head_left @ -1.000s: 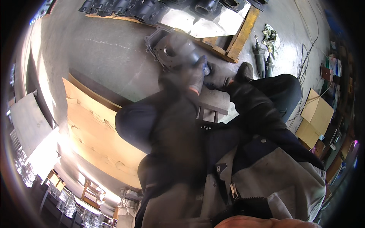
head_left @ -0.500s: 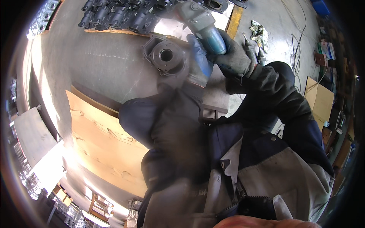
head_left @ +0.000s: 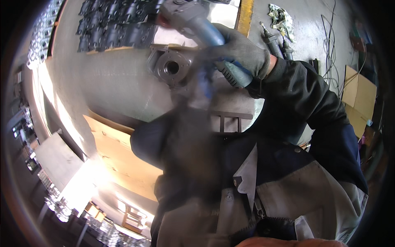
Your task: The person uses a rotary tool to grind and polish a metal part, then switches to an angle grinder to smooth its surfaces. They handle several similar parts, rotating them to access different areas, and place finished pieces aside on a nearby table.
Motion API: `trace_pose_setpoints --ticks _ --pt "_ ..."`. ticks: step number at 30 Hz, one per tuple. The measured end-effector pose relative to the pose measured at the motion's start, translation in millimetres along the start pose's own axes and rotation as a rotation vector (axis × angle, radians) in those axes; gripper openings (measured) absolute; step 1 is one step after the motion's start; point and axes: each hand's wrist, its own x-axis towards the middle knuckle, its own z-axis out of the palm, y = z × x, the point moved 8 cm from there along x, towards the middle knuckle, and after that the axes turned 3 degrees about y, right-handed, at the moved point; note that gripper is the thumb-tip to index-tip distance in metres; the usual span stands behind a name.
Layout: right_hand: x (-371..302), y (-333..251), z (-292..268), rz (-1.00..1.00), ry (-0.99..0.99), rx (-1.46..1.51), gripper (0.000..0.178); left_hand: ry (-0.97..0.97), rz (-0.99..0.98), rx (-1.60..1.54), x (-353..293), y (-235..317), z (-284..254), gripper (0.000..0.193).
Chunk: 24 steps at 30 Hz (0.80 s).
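The right hand (head_left: 245, 49) wraps the angle grinder (head_left: 204, 31), which slants from upper left to lower right, while the flanged housing (head_left: 181, 66) lies leftward, nearer the blurred left hand (head_left: 203, 85), whose grip I cannot tell.

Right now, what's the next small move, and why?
I'd probably settle the left hand firmly on the casting, clear of the power tool: the right hand holds that tool, while the left is blurred near the casting, its contact unclear.

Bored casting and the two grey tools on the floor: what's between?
Head view: the blurred left hand, then the right hand gripping the blue power tool.
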Motion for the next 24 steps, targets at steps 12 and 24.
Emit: trace_pose_setpoints --ticks 12,24 --pt "-15.1 -46.6 -76.9 0.044 0.209 0.253 0.059 -0.319 -0.633 -1.845 -16.4 120.0 58.6 0.072" --pt "-29.1 -44.0 -103.0 0.007 0.244 0.384 0.061 -0.544 -0.357 -2.777 -14.1 170.1 145.2 0.045"
